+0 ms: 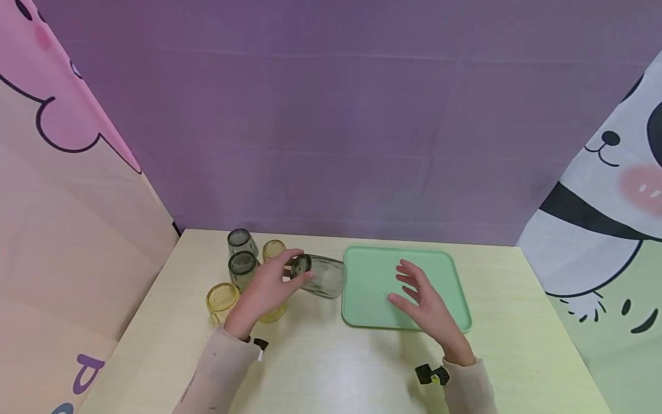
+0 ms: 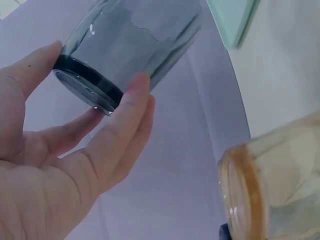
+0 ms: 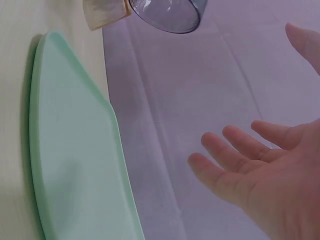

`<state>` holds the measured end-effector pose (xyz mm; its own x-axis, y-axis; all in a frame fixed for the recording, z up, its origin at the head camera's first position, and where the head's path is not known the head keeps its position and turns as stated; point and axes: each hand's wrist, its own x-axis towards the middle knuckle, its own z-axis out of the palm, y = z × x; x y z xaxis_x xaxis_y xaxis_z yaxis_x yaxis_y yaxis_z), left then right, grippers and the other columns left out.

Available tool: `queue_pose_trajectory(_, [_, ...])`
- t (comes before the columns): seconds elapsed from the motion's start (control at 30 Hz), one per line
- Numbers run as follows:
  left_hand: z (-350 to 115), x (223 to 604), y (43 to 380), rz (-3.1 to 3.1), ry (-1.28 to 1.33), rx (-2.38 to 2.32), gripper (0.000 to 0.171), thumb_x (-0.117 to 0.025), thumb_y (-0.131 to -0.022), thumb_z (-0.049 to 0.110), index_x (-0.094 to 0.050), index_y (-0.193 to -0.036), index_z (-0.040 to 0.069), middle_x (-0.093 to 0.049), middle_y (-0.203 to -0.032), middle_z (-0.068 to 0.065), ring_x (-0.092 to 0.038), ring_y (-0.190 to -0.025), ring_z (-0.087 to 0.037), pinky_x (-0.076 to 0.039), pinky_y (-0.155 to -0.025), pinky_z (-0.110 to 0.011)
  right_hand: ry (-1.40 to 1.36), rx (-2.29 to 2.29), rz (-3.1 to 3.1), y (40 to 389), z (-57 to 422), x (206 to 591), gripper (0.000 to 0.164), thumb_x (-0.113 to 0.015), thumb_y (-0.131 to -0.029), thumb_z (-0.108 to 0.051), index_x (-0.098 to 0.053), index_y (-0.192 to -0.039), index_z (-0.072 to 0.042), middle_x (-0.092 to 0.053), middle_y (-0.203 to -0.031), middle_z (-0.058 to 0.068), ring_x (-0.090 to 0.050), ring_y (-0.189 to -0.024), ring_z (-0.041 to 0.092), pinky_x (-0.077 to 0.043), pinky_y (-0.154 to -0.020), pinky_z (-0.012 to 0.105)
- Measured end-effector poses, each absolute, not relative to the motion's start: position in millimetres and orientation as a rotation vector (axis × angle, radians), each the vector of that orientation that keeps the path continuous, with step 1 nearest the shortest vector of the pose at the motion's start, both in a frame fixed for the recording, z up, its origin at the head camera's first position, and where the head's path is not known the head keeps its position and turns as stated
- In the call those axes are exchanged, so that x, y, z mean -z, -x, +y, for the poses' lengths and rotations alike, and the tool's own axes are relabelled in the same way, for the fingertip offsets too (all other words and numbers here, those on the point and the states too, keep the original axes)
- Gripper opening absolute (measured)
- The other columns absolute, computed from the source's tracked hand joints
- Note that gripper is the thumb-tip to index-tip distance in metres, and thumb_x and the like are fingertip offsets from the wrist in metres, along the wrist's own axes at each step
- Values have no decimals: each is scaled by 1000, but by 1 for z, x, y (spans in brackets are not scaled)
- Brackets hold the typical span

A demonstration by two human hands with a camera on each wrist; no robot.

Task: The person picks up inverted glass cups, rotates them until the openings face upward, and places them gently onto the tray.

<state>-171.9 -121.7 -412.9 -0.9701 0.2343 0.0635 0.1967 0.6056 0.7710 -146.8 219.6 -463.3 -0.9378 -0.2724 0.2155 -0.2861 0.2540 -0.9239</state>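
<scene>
A smoky grey drinking glass [image 1: 327, 277] is tipped on its side in the air, left of the green tray [image 1: 383, 322]. My left hand [image 1: 271, 290] grips it round its thick base [image 2: 87, 80], thumb on one side and fingers on the other, with the mouth facing the tray. Over the tray hovers my right hand [image 1: 426, 305], fingers spread and slightly bent, touching nothing. In the right wrist view the glass's rim [image 3: 172, 31] shows at the top, apart from that hand.
Left of the tray stand upside-down glasses: two grey ones [image 1: 243, 263] [image 1: 241, 238] and several amber ones [image 1: 222, 298] [image 1: 273, 248], one partly hidden behind my left hand. A purple cloth [image 1: 331, 144] hangs behind the pale table [image 1: 320, 368].
</scene>
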Motion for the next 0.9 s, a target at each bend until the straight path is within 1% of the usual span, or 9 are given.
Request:
queue_pose_trajectory(0.03, [-122, 414, 171, 2752, -373, -1366, 63, -70, -93, 46, -51, -145, 16, -61, -131, -9, -63, -110, -30, -55, -84, -45, -552, -1862, -2457, 146, 219, 463, 71, -71, -95, -16, -32, -154, -17, -40, -150, 7, -42, -137, 34, -35, -112, 53])
queue_pose_trajectory(0.1, [-122, 415, 170, 2692, -366, -1460, 61, -71, -93, 44, -52, -143, 17, -62, -129, -10, -64, -110, -31, -56, -84, -44, -556, -1928, -2411, 146, 219, 462, 68, -70, -96, -12, -34, -153, -15, -40, -150, 9, -41, -137, 37, -35, -111, 53])
queue_pose_trajectory(0.17, [-121, 415, 169, 2615, -359, -1567, 59, -72, -93, 42, -53, -142, 17, -62, -127, -11, -65, -110, -31, -57, -85, -42, -544, -1983, -2373, 146, 219, 461, 67, -69, -96, -10, -35, -153, -12, -40, -150, 10, -40, -137, 40, -36, -111, 50])
queue_pose_trajectory(0.23, [-121, 416, 168, 2510, -359, -1692, 58, -73, -94, 36, -52, -143, 13, -62, -127, -14, -65, -110, -32, -58, -85, -41, -535, -2034, -2331, 145, 218, 459, 65, -69, -96, -9, -35, -152, -10, -40, -150, 10, -39, -137, 44, -39, -110, 45])
queue_pose_trajectory(0.37, [-120, 416, 167, 2293, -351, -1899, 56, -71, -96, 23, -48, -144, 5, -59, -129, -21, -65, -111, -33, -59, -84, -37, -520, -2096, -2277, 143, 217, 456, 65, -68, -96, -7, -36, -152, -10, -40, -150, 11, -37, -136, 47, -43, -107, 33])
queue_pose_trajectory(0.47, [-120, 417, 166, 2200, -324, -1974, 55, -70, -97, 19, -47, -145, 4, -55, -133, -24, -64, -113, -34, -58, -84, -36, -522, -2117, -2263, 143, 217, 455, 65, -68, -96, -7, -36, -152, -10, -40, -150, 11, -37, -136, 47, -43, -106, 31])
queue_pose_trajectory(0.6, [-120, 420, 164, 2095, -308, -2037, 57, -69, -98, 18, -45, -147, 2, -50, -136, -25, -61, -116, -33, -57, -86, -39, -535, -2126, -2260, 143, 217, 456, 64, -67, -96, -6, -36, -152, -10, -39, -150, 12, -37, -136, 46, -42, -108, 35])
queue_pose_trajectory(0.8, [-119, 424, 160, 1871, -335, -2158, 53, -64, -100, 12, -42, -147, 1, -51, -131, -24, -61, -113, -28, -55, -91, -44, -551, -2116, -2268, 143, 217, 457, 65, -67, -96, -6, -36, -152, -11, -39, -150, 12, -38, -136, 43, -40, -109, 43])
queue_pose_trajectory(0.9, [-117, 426, 158, 1803, -343, -2191, 51, -62, -101, 12, -43, -147, 1, -51, -129, -24, -61, -111, -28, -54, -92, -46, -578, -2119, -2262, 142, 216, 456, 67, -68, -95, -4, -35, -153, -11, -38, -151, 13, -37, -137, 45, -38, -110, 47])
